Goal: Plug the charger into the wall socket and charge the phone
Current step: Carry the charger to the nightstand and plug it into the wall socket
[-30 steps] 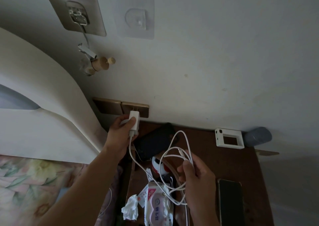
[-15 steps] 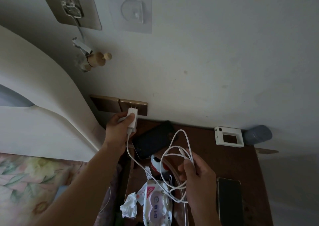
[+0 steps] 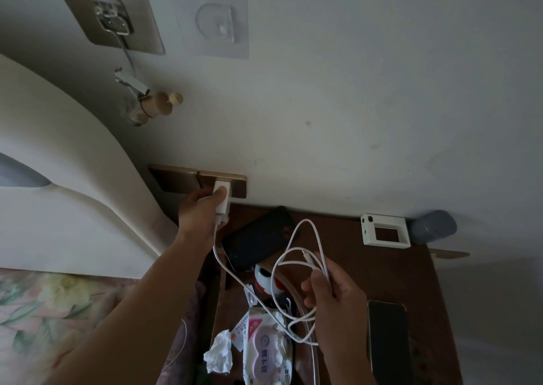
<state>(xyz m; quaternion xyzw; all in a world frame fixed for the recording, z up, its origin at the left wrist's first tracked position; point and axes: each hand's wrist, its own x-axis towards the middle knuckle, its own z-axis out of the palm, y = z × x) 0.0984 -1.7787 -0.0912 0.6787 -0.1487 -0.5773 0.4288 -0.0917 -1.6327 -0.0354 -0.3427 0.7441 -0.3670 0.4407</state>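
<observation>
The left hand (image 3: 199, 211) pinches the white charger (image 3: 221, 202) between thumb and fingers and holds its top end against the brown wall socket (image 3: 232, 183), low on the wall at about eleven o'clock from the tabletop (image 3: 346, 255); whether the prongs are fully seated cannot be told. A white cable (image 3: 296, 270) runs from the charger's lower end toward five o'clock, looping into the right hand (image 3: 338, 308), whose fingers are curled closed around the gathered loops. A dark phone (image 3: 258, 239) lies on the tabletop just below the socket, at twelve o'clock from the right hand. Another phone (image 3: 387, 340) lies at three o'clock from that hand. A wet-wipes pack (image 3: 266, 352) sits at its eight o'clock.
</observation>
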